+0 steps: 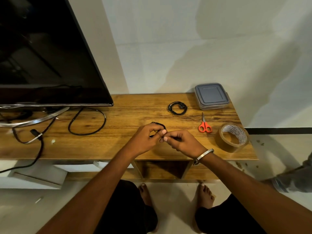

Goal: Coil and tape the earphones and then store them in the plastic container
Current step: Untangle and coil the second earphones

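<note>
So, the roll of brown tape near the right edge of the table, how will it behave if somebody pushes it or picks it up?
The tape roll looks tilted, not lying flat, so a push may tip it or make it roll. It sits near the table edge, so it could perhaps fall off. It is a stiff ring with an open middle, so probably easy to grip.

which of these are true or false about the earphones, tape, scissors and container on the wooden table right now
1. Both hands hold a black earphone cable: left hand, right hand. True.
2. The plastic container is open. False: its grey lid is on.
3. A coiled pair of earphones lies on the wooden table. True.
4. The orange scissors lie inside the tape roll. False: they lie beside it.
5. The tape roll sits on the container. False: it sits on the table.
</note>
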